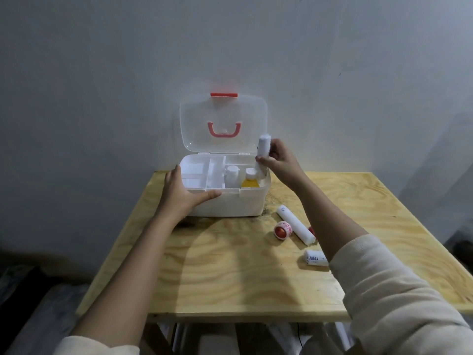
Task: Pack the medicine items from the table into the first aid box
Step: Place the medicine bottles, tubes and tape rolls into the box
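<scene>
The white first aid box (238, 203) stands open at the back of the wooden table, its clear lid (194, 124) with a red handle upright. My left hand (183, 192) grips the box's front left rim. My right hand (277, 160) holds a white bandage roll (263, 147) upright over the box's right end, its lower end inside. A white bottle (233, 175) and a yellow bottle (250, 181) stand in the box beside a white divided tray (202, 172). On the table lie a long white roll (294, 224), a red tape roll (282, 230) and a small bandage roll (316, 258).
The wooden table (230, 272) stands against a grey wall. A small red item (311, 230) peeks out behind the long roll, mostly hidden by my right forearm. The table's front edge runs just below my forearms; the floor on the left is dark.
</scene>
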{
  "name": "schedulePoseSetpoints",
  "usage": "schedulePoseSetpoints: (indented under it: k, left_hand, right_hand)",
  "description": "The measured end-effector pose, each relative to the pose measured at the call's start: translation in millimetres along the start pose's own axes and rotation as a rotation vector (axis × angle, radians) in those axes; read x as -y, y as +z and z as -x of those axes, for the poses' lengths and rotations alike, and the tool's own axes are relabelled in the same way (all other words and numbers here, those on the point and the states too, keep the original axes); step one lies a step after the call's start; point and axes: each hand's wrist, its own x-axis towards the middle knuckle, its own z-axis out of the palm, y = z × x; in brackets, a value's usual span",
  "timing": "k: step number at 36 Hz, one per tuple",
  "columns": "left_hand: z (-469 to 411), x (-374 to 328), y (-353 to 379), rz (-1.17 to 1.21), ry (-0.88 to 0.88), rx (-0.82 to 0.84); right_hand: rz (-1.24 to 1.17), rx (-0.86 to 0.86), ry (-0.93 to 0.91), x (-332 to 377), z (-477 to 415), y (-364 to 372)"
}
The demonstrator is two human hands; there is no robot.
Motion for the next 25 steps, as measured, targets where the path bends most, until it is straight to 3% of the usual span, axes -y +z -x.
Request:
schedulePoseSetpoints:
  k: [20,25]
  left_hand:
    - [1.0,-1.4,0.1,-0.014,0.006,-0.003]
    - [2.0,-1.9,-0.1,0.0,0.009,-0.003]
  right_hand:
    - [0.155,0.008,-0.026,-2.0,-4.2,1.9]
    - [0.084,-0.057,-0.019,-3.1,-4.7,4.0]
